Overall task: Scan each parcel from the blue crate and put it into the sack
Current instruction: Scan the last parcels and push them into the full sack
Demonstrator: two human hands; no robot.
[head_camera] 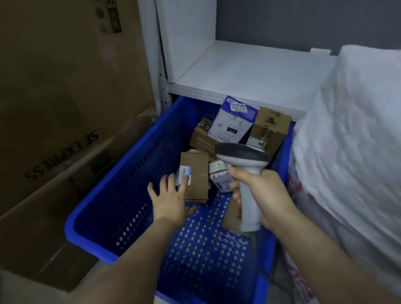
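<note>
Parcel (196, 176), brown, white-labelled, left fingers (183, 185) spread touching it, right fingers (236, 193) gripping scanner (243, 161)

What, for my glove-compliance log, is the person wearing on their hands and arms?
Nothing that shows. The left hand and right hand are bare: no gloves, rings, watch or wristband. Both forearms are uncovered down to the frame's lower edge, with no sleeve in view. The fingers carry no tape or markings that I can see.

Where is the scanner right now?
In the head view the scanner is in the right hand, above the right side of the blue crate, between the white sack on its right and the left hand on its left.
</note>
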